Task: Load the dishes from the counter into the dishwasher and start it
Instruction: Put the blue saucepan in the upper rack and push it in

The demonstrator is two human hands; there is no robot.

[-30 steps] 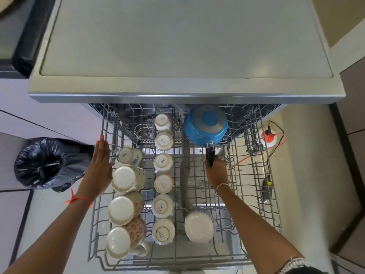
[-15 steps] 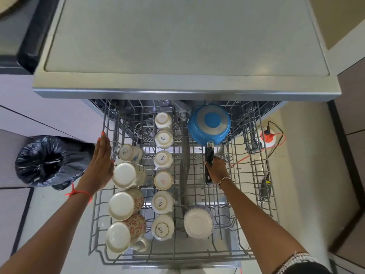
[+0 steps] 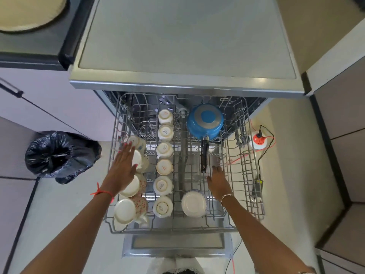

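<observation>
Over the rack (image 3: 247,155), the left hand (image 3: 123,167) lies flat above the left-row mugs (image 3: 126,210), the right hand (image 3: 218,181) is spread and empty beside the blue pan (image 3: 205,121), and the stamps on the cups (image 3: 165,167) are too small to read.

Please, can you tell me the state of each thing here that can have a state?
Dishwasher door, open.
Rack, pulled out.
Blue saucepan, upside down in the rack, not held.
Small cups, upside down in one column.
Mugs, tilted, bottoms up.
Bowl, upside down.
Left hand, open, flat over the mugs.
Right hand, open, holding nothing.
</observation>
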